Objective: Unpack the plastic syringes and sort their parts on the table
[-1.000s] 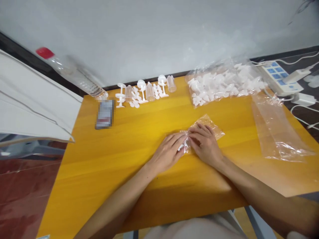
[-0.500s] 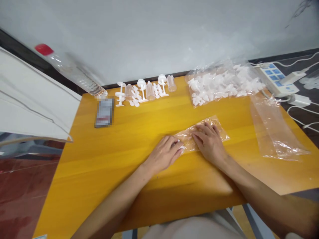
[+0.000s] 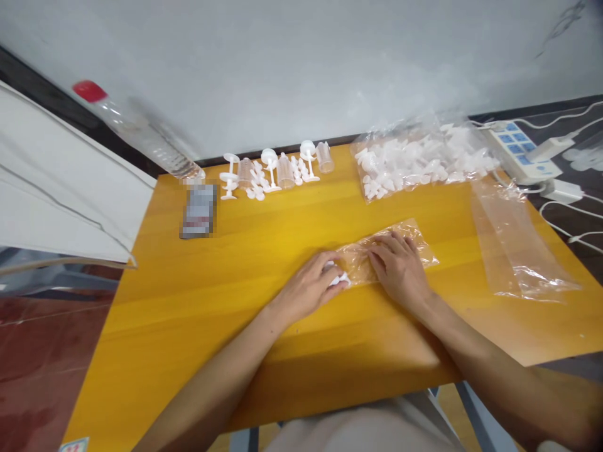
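White pieces (image 3: 336,277) clasped in left hand (image 3: 306,285), at left end of clear bag (image 3: 357,258); right hand (image 3: 399,267) atop bag, pinch indiscernible

I've 1 head-worn cam, looking fwd & down from over the wearer's lap (image 3: 367,433). Faces the grey wall (image 3: 301,69) across the yellow table (image 3: 226,282); mid-dist., wide FOV, from red-capped bottle (image 3: 146,141) on L to power strip (image 3: 521,154) on R. L hand (image 3: 308,285) & R hand (image 3: 400,270) sit just below ctr.

On the yellow table (image 3: 211,282) lie plastic parts (image 3: 285,172); a bulging bag (image 3: 424,160); two flatter bags (image 3: 360,258).
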Available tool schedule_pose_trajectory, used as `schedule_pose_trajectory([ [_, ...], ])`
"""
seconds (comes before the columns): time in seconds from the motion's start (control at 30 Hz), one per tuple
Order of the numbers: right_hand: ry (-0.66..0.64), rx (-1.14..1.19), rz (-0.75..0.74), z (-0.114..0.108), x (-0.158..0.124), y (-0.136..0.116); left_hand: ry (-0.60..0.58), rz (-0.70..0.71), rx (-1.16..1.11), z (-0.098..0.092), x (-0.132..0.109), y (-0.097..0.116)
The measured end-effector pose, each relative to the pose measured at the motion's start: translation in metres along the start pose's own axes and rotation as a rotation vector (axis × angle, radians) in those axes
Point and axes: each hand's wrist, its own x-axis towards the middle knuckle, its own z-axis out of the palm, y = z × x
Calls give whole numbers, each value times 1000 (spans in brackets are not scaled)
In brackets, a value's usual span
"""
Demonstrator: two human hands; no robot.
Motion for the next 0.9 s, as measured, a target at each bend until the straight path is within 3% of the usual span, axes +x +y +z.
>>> schedule_pose_trajectory([
  [0.27,38,-46,26,-3,-1,5,-33,94,-43,-1,3,-2],
  [0.43,-77,-74,-29,-11,-6,7,-15,75,-58,0,2,-2],
  [0.63,-206,-159,-187,-26,-38,22,35,40,-54,-1,-2,-10],
  [0.8,-190,-285,-76,-36,-53,5,113,-8,32,-3,-7,-22],
  [0.9,-118,-306,-39,-59,-57,-2,130,-46,46,-3,-8,-26],
])
